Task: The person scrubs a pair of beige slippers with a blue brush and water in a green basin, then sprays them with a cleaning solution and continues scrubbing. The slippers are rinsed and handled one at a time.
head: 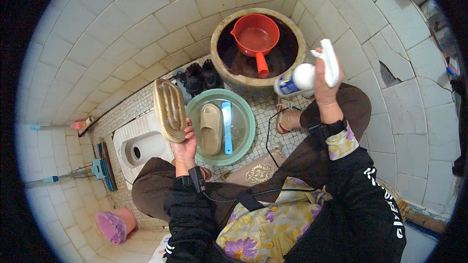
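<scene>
My left hand grips a beige slide sandal by one end, its ridged sole turned up with whitish streaks along it. In my right hand is a white trigger spray bottle with a blue label, tilted so its base points left. Between my hands, on the floor, stands a green plastic basin holding shallow water. A second beige slide sandal lies in it, upper side up. Beside that sandal rests a blue brush, its bristles hidden.
A large water vat with a red ladle stands ahead, near black shoes. To the left are a squat toilet, a mop and a pink bin. A black cable hangs between my legs.
</scene>
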Available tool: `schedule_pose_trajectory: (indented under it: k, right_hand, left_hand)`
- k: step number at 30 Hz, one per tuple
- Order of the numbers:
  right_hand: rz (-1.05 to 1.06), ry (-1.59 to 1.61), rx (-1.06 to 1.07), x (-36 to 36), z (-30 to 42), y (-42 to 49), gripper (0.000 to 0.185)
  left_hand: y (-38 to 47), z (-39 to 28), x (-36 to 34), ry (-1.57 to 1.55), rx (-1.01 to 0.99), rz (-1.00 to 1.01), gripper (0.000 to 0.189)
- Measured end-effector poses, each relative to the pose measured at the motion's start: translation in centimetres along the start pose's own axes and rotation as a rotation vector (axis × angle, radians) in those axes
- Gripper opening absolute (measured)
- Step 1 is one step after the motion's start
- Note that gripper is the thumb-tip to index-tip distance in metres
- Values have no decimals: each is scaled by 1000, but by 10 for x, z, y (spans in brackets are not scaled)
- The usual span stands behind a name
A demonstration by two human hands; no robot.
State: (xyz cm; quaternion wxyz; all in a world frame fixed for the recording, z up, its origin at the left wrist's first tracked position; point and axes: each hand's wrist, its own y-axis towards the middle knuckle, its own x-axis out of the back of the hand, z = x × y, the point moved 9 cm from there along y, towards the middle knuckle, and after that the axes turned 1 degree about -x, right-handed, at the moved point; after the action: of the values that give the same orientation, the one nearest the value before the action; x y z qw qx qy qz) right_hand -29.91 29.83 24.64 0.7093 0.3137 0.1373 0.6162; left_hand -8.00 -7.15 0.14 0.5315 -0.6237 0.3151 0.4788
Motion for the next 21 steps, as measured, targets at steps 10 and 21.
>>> schedule_pose_trajectory:
  k: [10, 21]
  right_hand:
    - [-170, -522, -235, 48, -145, -5, 55]
    - [-6, -656, -320, 22, -207, -15, 53]
  left_hand:
    - [3, 0, 6, 85, -23, -58, 45]
    - [1, -13, 17, 88, -69, -127, 42]
